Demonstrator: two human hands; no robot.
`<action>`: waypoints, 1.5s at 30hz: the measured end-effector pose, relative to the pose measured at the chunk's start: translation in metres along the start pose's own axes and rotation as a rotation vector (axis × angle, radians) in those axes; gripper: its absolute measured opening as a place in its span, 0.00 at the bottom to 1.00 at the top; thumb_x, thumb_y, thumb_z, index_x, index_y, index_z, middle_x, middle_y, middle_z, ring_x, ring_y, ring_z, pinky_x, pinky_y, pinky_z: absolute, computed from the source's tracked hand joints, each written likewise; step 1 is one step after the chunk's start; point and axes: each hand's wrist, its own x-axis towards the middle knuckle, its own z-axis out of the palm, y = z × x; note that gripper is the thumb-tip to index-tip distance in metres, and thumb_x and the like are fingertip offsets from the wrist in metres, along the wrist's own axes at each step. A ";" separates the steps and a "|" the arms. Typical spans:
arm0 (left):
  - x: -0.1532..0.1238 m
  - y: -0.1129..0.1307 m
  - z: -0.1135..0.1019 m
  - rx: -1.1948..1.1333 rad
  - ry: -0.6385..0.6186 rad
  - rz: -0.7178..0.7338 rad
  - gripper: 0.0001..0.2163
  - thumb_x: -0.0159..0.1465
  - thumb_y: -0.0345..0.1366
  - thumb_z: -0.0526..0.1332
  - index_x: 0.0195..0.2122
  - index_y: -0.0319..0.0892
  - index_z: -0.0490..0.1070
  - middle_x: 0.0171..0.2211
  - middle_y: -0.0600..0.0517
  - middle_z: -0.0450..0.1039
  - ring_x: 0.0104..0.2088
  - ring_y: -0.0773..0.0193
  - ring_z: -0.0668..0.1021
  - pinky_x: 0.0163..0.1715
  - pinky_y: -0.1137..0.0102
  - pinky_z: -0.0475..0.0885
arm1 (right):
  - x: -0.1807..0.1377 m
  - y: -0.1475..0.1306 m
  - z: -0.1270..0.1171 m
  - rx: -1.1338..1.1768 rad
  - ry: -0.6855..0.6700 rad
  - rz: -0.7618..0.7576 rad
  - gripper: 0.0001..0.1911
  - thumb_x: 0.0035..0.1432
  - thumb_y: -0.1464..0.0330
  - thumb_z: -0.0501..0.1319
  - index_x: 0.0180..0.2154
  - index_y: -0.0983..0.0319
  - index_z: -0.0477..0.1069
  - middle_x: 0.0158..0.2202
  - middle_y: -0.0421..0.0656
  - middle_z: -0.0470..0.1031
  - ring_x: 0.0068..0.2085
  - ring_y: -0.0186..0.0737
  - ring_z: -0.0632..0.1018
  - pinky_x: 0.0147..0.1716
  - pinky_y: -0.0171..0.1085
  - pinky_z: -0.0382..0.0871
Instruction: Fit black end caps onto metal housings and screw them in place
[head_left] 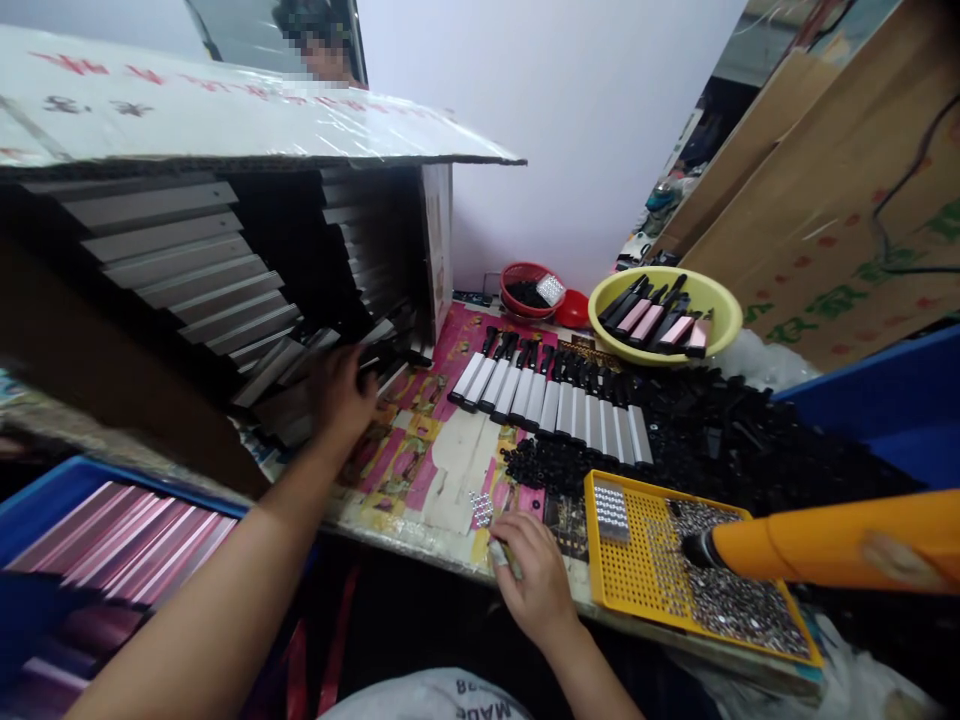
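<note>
My left hand (341,395) reaches into the mouth of a cardboard box (439,240) among stacked silver-faced black pieces; its fingers are dark and blurred, so their grip is unclear. My right hand (532,570) is at the table's front edge with its fingers curled in. A pale wrapping or small white thing shows at its fingers, and whatever they hold is hidden. Just beyond them lies a small cluster of shiny metal bits (481,508). A row of silver-faced black handles (559,405) lies further back, with a heap of small black parts (544,462) before it.
A yellow perforated tray (637,580) holds small metal parts, under an orange power tool (825,545). Behind stand a yellow bowl (604,335) of pink and black pieces and a red basket (517,300). Black parts (742,430) are piled right. A blue bin (67,480) holds pink pieces.
</note>
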 end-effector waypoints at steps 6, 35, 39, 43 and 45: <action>-0.020 -0.041 -0.053 0.360 0.190 -0.053 0.15 0.57 0.36 0.58 0.46 0.45 0.69 0.56 0.36 0.59 0.60 0.40 0.52 0.50 0.45 0.42 | 0.000 0.002 -0.002 0.076 0.024 0.007 0.14 0.53 0.74 0.54 0.43 0.60 0.68 0.42 0.46 0.72 0.47 0.43 0.70 0.49 0.47 0.64; -0.146 0.106 0.019 -0.924 -0.705 -0.802 0.13 0.58 0.41 0.62 0.42 0.43 0.67 0.35 0.53 0.71 0.35 0.66 0.73 0.36 0.73 0.68 | 0.076 -0.007 -0.010 0.861 0.180 0.496 0.15 0.48 0.70 0.59 0.41 0.60 0.61 0.31 0.39 0.68 0.31 0.34 0.72 0.30 0.34 0.67; -0.147 0.111 0.024 -0.880 -0.708 -0.578 0.13 0.59 0.40 0.61 0.42 0.42 0.66 0.40 0.50 0.71 0.41 0.63 0.72 0.42 0.71 0.66 | 0.075 -0.019 -0.015 0.898 0.292 0.460 0.14 0.48 0.71 0.61 0.38 0.60 0.62 0.31 0.38 0.68 0.32 0.32 0.71 0.31 0.32 0.67; -0.149 0.106 0.022 -0.733 -0.718 -0.405 0.13 0.60 0.40 0.59 0.45 0.43 0.64 0.40 0.50 0.70 0.42 0.61 0.72 0.43 0.69 0.66 | 0.070 -0.015 -0.016 0.921 0.326 0.467 0.16 0.46 0.72 0.63 0.39 0.59 0.62 0.31 0.37 0.67 0.34 0.32 0.71 0.33 0.32 0.67; -0.150 0.105 0.018 -0.633 -0.752 -0.352 0.14 0.61 0.41 0.58 0.47 0.44 0.63 0.40 0.50 0.70 0.41 0.61 0.72 0.41 0.69 0.67 | 0.065 -0.011 -0.018 1.025 0.265 0.505 0.20 0.45 0.71 0.64 0.42 0.58 0.62 0.36 0.39 0.69 0.37 0.33 0.72 0.37 0.33 0.68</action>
